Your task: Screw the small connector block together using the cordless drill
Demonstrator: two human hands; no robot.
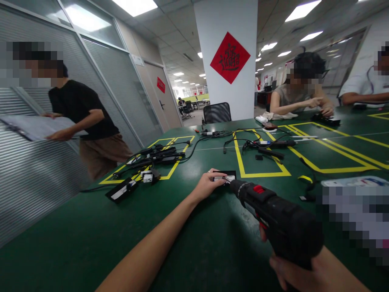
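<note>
My left hand [209,184] reaches forward and presses on a small black module with a white label [225,177] lying on the green table [91,235]. My right hand [299,272] grips a black electric screwdriver with a red switch [273,217]. Its tip points at the module, right beside my left fingers. Most of my right hand is hidden behind the tool's body.
A bundle of black cables and adapters [154,156] lies at the left inside yellow tape lines. More cables and tools [267,146] lie further back. A person in black [82,117] carries a flat panel at the left. Two people [300,95] sit at the far side.
</note>
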